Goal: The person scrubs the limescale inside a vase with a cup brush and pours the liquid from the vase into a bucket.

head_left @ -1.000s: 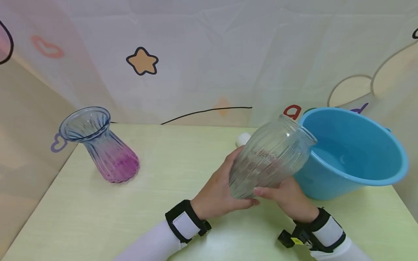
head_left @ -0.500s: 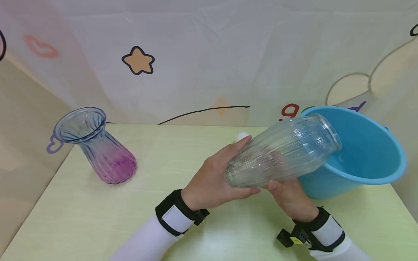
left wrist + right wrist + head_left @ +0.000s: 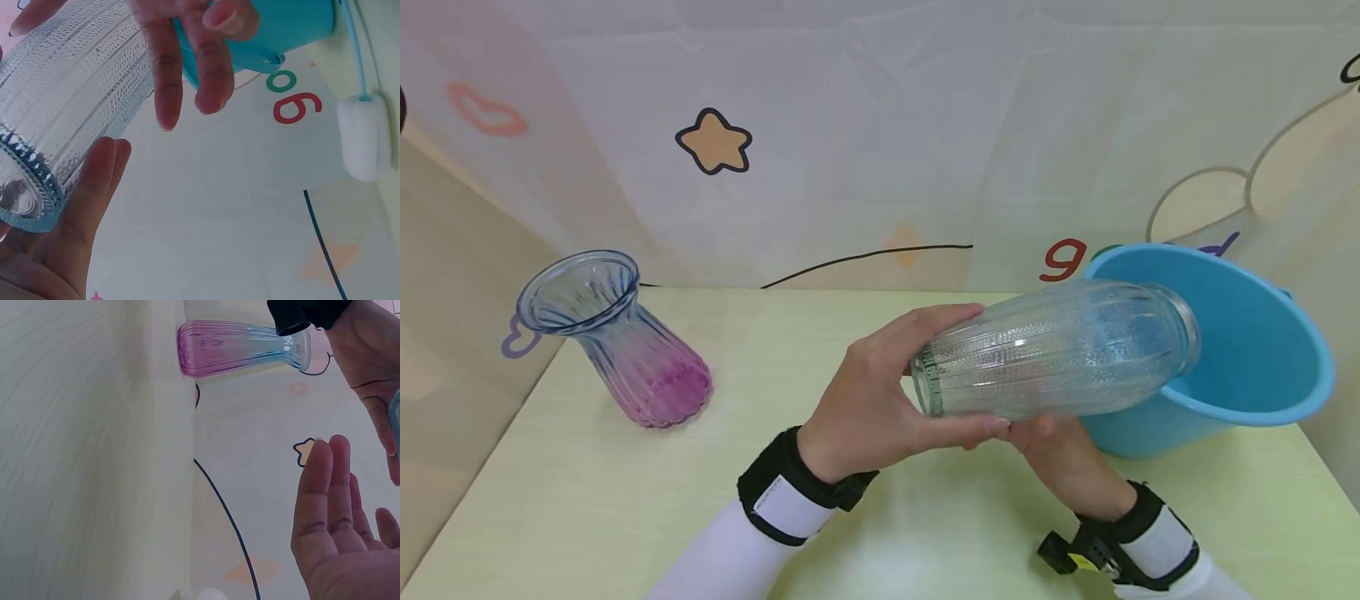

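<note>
Head view step: clear ribbed vase (image 3: 1052, 350) tipped sideways, mouth over blue basin (image 3: 1247, 358) rim; emptying.
Left hand (image 3: 868, 404): fingers wrapped round vase base.
Right hand (image 3: 1060, 454): flat fingers support underneath.
Next: likely tilt mouth lower, keep base firm.

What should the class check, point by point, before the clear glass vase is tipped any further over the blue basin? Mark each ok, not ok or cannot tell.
1. Clear vase held at its base end by the left hand: ok.
2. Right hand supports the vase from below: ok, though the grip is partly hidden.
3. Vase mouth lies over the blue basin, not the table: ok.
4. Basin stands flat on the table: ok.
5. Purple vase stands upright, well apart from both hands: ok.
6. Water left inside the clear vase: cannot tell.
</note>
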